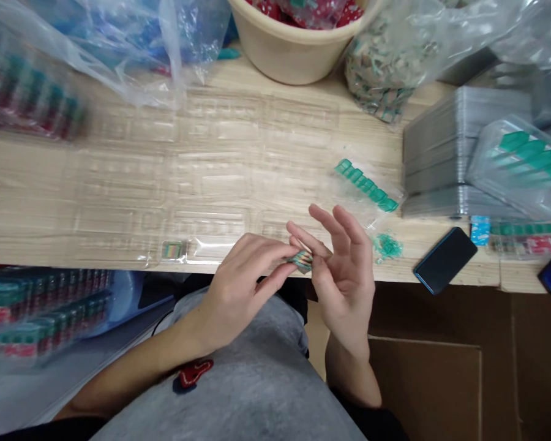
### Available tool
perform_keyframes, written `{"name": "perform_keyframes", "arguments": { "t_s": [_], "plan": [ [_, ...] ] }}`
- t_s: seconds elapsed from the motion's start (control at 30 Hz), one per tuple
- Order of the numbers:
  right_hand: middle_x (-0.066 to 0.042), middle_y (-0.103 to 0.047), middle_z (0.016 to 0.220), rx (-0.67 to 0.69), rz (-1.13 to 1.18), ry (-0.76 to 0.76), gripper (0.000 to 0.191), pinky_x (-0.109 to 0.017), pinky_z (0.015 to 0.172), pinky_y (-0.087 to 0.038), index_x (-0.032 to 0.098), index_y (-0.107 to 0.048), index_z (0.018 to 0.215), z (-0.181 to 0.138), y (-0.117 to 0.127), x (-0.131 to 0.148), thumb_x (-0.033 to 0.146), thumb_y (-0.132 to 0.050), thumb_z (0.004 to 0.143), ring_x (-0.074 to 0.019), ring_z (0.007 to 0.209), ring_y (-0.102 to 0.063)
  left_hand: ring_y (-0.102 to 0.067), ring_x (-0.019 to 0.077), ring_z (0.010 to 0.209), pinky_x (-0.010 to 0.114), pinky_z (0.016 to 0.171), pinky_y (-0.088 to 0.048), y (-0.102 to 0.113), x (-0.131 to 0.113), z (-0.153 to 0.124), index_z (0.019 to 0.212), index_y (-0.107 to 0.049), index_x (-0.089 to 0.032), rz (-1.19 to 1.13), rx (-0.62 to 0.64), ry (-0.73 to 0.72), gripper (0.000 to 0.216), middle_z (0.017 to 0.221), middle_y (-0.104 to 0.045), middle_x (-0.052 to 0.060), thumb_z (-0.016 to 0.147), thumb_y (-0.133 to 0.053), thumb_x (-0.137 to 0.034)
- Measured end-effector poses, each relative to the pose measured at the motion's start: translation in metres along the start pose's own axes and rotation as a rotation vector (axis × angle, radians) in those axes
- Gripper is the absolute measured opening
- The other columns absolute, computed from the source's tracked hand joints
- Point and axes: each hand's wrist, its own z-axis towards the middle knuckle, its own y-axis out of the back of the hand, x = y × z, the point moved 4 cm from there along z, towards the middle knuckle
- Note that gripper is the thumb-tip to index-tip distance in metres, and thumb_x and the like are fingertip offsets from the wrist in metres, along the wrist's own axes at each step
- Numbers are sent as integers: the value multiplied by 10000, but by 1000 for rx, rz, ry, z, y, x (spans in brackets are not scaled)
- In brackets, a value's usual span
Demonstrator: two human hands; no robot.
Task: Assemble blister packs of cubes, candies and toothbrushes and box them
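My left hand (239, 288) comes in from the lower left, thumb and fingertips closed on a few small green-and-tan pieces (302, 260). My right hand (346, 282) meets it at the table's front edge. Its thumb and a finger pinch the other end of those pieces, while its remaining fingers are raised and spread. What exactly the pieces are is too small to make out. Clear plastic blister trays (211, 177) lie in rows behind the hands. One tray compartment near the front edge holds a similar small striped piece (173, 250).
A beige tub (294, 55) with red packets stands at the back, beside a bag of small pieces (386, 67). To the right are a green plastic strip (366, 185), green scraps (388, 245), a phone (445, 260) and stacked clear trays (441, 153). Filled packs (41, 312) sit lower left.
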Motion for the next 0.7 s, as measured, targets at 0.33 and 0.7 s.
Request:
{"name": "perform_keyframes", "arguments": {
  "t_s": [0.33,0.7],
  "plan": [
    [7,-689,1001,392,-416,-53,292,-267,825,-548,302,-627,1153,-26,13,-21,197,-658,883,-129,934,-642,-629,107,766,220,682,-506,-7,26,-46,908,-611,-210,-181,120,353,34,819,-660,-23,906,-581,-194],
    [-21,-680,913,271,-596,-154,144,-286,769,-518,222,-652,1034,-1,-7,-57,210,-610,897,-143,820,-608,-586,224,963,387,855,-441,6,55,-59,1043,-608,-193,390,0,115,119,1011,-688,67,928,-579,-183]
  ]
}}
